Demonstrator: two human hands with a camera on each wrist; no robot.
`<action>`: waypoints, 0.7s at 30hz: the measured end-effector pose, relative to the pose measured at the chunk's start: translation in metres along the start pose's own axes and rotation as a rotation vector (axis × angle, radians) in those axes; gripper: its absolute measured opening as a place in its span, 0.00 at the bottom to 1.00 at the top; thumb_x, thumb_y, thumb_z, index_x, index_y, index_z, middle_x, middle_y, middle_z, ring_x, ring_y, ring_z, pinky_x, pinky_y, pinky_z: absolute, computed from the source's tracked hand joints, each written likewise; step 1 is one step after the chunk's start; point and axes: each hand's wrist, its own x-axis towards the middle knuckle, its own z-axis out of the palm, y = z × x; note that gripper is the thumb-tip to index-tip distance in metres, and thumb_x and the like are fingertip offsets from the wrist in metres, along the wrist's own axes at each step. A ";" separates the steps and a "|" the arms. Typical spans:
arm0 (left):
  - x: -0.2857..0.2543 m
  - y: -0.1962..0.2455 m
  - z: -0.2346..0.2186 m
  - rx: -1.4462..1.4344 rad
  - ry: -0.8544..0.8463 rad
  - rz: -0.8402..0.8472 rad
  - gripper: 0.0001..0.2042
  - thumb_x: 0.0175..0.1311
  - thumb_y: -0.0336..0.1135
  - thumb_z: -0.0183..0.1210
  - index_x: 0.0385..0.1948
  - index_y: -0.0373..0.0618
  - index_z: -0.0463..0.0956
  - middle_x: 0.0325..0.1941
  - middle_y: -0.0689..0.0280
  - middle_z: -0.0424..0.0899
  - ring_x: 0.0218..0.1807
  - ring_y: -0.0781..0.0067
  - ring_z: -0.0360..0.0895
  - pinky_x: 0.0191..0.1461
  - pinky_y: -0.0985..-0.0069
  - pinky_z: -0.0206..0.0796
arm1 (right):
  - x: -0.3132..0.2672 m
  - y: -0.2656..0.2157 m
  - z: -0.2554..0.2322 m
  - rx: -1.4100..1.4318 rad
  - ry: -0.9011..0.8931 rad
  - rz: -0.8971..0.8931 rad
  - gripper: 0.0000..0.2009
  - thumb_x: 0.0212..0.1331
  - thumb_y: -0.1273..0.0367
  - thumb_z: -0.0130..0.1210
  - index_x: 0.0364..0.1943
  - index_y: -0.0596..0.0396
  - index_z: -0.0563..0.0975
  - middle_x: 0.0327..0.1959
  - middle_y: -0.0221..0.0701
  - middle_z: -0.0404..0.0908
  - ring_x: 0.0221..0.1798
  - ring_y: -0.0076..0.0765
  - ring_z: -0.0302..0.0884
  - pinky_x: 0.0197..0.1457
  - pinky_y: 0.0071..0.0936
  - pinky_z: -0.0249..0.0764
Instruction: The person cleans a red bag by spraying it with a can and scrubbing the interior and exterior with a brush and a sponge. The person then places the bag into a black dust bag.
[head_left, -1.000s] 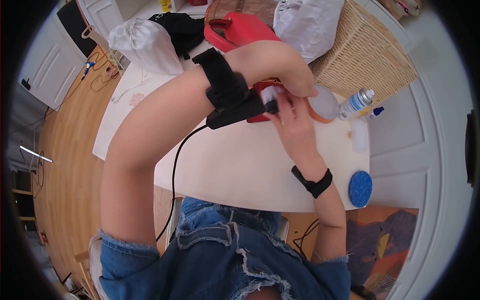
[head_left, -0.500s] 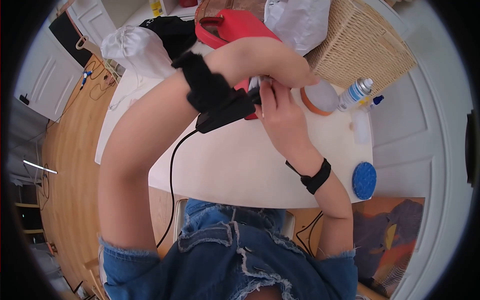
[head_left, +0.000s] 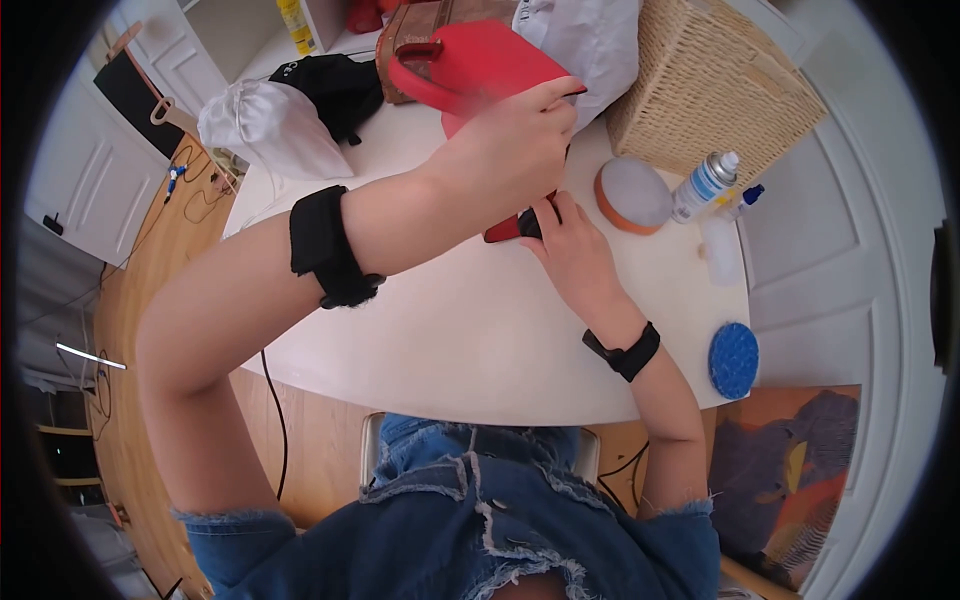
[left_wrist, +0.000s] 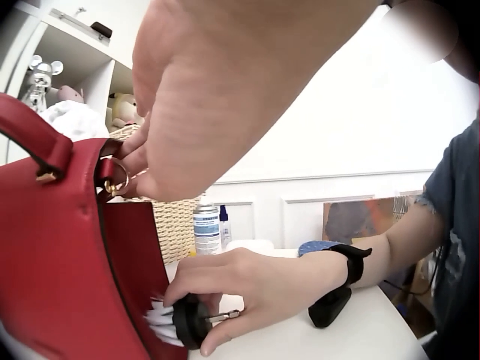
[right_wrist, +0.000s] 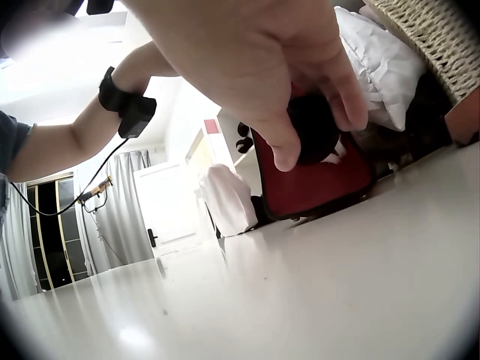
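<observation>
A red handbag (head_left: 490, 60) stands on the white table (head_left: 430, 330), its upright handle to the left. My left hand (head_left: 515, 140) grips the bag's top edge, with its fingers beside the gold ring (left_wrist: 116, 184) in the left wrist view. Down at the bag's side panel (left_wrist: 139, 240), my right hand (head_left: 575, 255) holds a round black brush (left_wrist: 191, 321) between thumb and fingers. White bristles (left_wrist: 161, 319) face the red leather and meet it low on the panel. A thin metal shank (left_wrist: 225, 315) sticks out of the brush's back.
Right of the hands are an orange-sided round container (head_left: 635, 195), a spray can (head_left: 705, 187) and a wicker basket (head_left: 710, 90). A blue round pad (head_left: 733, 360) lies at the table's right edge. Behind at left sit a white drawstring bag (head_left: 265, 125) and a black bag (head_left: 335, 90).
My left forearm has swung down and toward me, with the hand now showing on top of the bag. The right hand stays low at the bag's side with the brush.
</observation>
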 end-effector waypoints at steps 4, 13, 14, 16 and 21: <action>0.003 -0.015 -0.001 -0.024 -0.019 0.083 0.06 0.45 0.29 0.57 0.24 0.45 0.82 0.36 0.70 0.82 0.55 0.72 0.71 0.77 0.70 0.43 | -0.001 0.001 -0.004 0.075 -0.046 0.058 0.23 0.50 0.68 0.64 0.49 0.59 0.69 0.42 0.41 0.70 0.43 0.49 0.75 0.42 0.37 0.76; 0.007 -0.043 0.011 -0.075 -0.024 0.286 0.03 0.46 0.32 0.59 0.20 0.49 0.82 0.36 0.72 0.79 0.56 0.69 0.68 0.76 0.64 0.47 | -0.004 0.013 0.000 0.145 -0.062 0.065 0.22 0.49 0.68 0.65 0.47 0.60 0.70 0.41 0.42 0.70 0.42 0.50 0.75 0.42 0.39 0.75; 0.007 -0.042 0.009 -0.125 0.006 0.235 0.03 0.45 0.32 0.59 0.18 0.49 0.82 0.33 0.72 0.78 0.52 0.69 0.69 0.75 0.64 0.49 | -0.004 0.013 0.000 0.151 -0.034 0.078 0.22 0.49 0.68 0.65 0.47 0.60 0.70 0.41 0.42 0.70 0.42 0.50 0.75 0.42 0.39 0.75; 0.006 -0.041 0.002 -0.108 0.018 0.272 0.04 0.46 0.32 0.59 0.17 0.48 0.81 0.28 0.71 0.75 0.48 0.68 0.70 0.74 0.64 0.51 | -0.006 0.013 -0.002 0.171 -0.042 0.088 0.23 0.48 0.68 0.65 0.47 0.60 0.71 0.42 0.42 0.70 0.42 0.49 0.76 0.43 0.38 0.76; -0.002 -0.036 -0.010 -0.196 -0.063 0.154 0.03 0.50 0.31 0.57 0.22 0.46 0.79 0.26 0.69 0.77 0.45 0.65 0.72 0.75 0.58 0.47 | -0.008 0.014 -0.002 0.175 -0.066 0.106 0.24 0.47 0.67 0.66 0.48 0.60 0.71 0.42 0.41 0.71 0.42 0.46 0.77 0.42 0.37 0.76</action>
